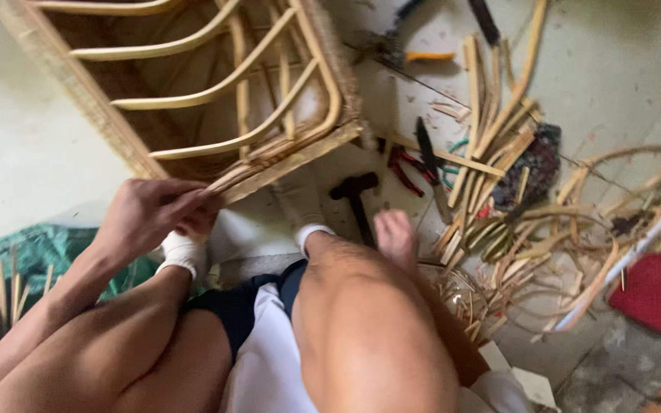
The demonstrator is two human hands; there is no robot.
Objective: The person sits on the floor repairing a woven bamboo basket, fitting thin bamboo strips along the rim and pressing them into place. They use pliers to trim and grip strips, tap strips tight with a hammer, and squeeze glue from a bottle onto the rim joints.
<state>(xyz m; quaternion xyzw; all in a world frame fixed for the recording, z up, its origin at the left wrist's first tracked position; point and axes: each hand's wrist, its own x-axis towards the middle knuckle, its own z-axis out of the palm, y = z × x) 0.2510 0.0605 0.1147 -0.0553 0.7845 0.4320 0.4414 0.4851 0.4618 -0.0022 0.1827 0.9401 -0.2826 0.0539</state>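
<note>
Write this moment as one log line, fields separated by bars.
left hand: grips corner of rattan frame | right hand: low beside hammer | floor: cane strips

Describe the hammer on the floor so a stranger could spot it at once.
Start at the big rattan frame leaning on the floor. Just below its lower right corner, beside the person's right hand, lies the hammer. It is the only all-black T-shaped tool; the nearby pliers have red handles.

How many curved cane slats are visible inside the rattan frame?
4 curved cane slats: top, second, third, lowest near the frame's corner. More may lie beyond the picture's top edge.
</note>
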